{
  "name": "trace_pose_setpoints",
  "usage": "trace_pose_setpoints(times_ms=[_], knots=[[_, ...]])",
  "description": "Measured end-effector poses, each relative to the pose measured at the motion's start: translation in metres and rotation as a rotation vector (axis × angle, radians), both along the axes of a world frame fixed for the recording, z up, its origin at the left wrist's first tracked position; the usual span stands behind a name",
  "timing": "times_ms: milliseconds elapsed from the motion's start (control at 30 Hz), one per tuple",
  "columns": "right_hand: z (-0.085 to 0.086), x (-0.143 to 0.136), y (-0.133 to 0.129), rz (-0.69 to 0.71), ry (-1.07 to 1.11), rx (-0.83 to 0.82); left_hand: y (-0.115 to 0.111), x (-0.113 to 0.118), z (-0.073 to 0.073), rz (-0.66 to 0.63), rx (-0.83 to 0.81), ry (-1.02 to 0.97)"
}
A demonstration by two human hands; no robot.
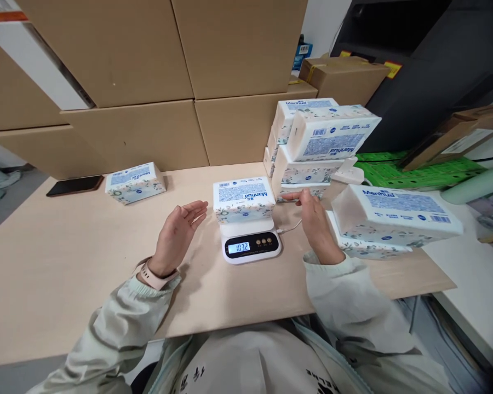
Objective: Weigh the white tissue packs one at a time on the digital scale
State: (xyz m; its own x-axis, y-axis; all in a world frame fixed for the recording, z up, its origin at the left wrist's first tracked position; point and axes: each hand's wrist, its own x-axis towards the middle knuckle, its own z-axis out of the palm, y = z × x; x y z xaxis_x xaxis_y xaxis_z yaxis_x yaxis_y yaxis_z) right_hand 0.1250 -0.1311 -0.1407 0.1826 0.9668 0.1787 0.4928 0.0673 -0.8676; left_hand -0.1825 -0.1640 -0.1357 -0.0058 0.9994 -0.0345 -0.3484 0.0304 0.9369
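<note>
A white tissue pack (244, 199) with blue print rests on a small white scale (252, 247), whose lit display reads 1032, any decimal point being unclear. Left of the pack, my left hand (177, 236) is held apart from it, fingers extended and holding nothing. My right hand (314, 224) is on the other side, also apart from the pack, its fingers spread and pointing towards the scale. Behind my right hand stands a stack of tissue packs (332, 134). Two more packs (394, 216) lie one on the other to its right. A single pack (135, 183) sits at the left.
A dark phone (74, 186) lies at the table's back left. Large cardboard boxes (139, 131) form a wall behind the table (86, 273). A white cable (291, 227) runs from the scale's right side. Further right are a green mat (414, 172) and an open carton (460, 134).
</note>
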Motion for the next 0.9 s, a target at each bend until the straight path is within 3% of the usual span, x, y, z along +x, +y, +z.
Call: trace_pose_setpoints(times_ms=[367,500,600,767,833,900], knots=[[-0.001,-0.008,0.001,0.046,0.070,-0.077,0.000,0.010,-0.003,-0.063,-0.034,-0.010],[0.005,-0.014,-0.001,0.155,0.062,-0.151,-0.002,0.019,0.000,-0.236,0.003,-0.012],[0.022,-0.030,0.000,0.250,0.029,-0.095,-0.002,0.020,0.014,-0.309,0.123,0.042],[0.066,-0.079,0.035,0.380,-0.036,0.060,0.025,-0.009,0.044,-0.098,0.277,0.134],[0.073,-0.105,0.062,0.427,-0.035,-0.028,0.046,-0.028,0.043,-0.007,0.273,0.177],[0.069,-0.131,0.089,0.448,0.001,-0.177,0.068,-0.045,0.033,0.062,0.213,0.219]])
